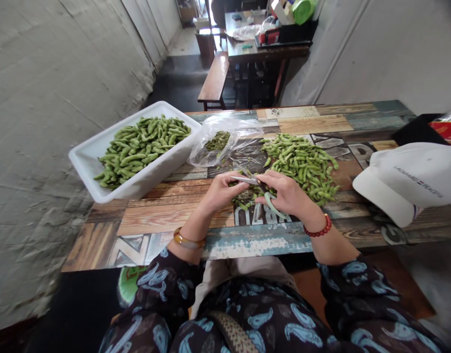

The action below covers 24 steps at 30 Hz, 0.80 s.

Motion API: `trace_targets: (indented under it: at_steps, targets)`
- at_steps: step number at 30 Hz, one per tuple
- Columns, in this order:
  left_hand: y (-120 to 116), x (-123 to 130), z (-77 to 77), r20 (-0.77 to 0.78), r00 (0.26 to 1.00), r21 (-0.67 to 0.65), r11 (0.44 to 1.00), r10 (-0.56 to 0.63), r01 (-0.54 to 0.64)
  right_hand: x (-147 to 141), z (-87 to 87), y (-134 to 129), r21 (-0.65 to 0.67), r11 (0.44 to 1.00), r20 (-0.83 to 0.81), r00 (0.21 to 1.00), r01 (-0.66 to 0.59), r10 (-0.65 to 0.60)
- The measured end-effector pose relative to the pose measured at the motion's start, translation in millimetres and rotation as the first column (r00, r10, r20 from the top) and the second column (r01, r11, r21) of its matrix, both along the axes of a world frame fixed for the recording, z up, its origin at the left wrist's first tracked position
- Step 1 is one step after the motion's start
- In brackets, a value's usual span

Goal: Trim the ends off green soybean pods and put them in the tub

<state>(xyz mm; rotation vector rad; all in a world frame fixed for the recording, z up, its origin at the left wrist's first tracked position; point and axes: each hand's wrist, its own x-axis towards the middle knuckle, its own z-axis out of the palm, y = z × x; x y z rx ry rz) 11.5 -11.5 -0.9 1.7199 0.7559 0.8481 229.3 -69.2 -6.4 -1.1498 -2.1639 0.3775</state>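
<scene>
The right hand point(286, 192) is clamped on scissors point(247, 181), blades reaching the left hand point(224, 192), whose grip I cannot tell. Edamame pods point(302, 164) heap on the bench point(166, 215) just beyond the right hand; more lie in a white tub point(154, 182) left of both hands.

I'm standing here counting two hands point(224, 192) point(286, 193), one pair of scissors point(249, 181), two big heaps of green pods point(144, 147) point(302, 166), one white tub point(148, 181), one white cap point(413, 176), two bracelets point(188, 241) point(323, 229) and two tables point(148, 218) point(243, 53).

2 bare forearms point(201, 216) angled inward; left grip point(222, 192) half-curled, right grip point(286, 193) curled tight, just beside each other.
</scene>
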Motion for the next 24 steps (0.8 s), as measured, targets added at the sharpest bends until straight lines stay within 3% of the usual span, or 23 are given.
trace_targets:
  at_steps: [8,12,17,20,24]
  targets:
    - [1,1,-2.7,-0.011,0.996,-0.023,0.995,0.092,-0.093,2,0.8,-2,-0.056,0.997,0.031,0.999,0.046,-0.044]
    - [-1,1,-2.3,0.087,0.988,-0.219,0.970,0.129,-0.107,3,-4.2,1,-0.025,0.988,-0.011,0.989,0.150,-0.150]
    - [-2,1,1.9,0.224,0.952,-0.504,0.861,0.207,-0.069,2,-9.7,5,0.106,0.972,-0.075,0.976,0.210,-0.203]
    - [-2,0,4.2,0.298,0.926,-0.570,0.821,0.230,-0.021,-2,-10.0,5,0.147,0.972,-0.039,0.983,0.183,-0.179]
    - [-2,0,5.7,0.335,0.911,-0.584,0.812,0.239,0.002,-7,-9.8,3,0.159,0.973,0.041,0.984,0.166,-0.174]
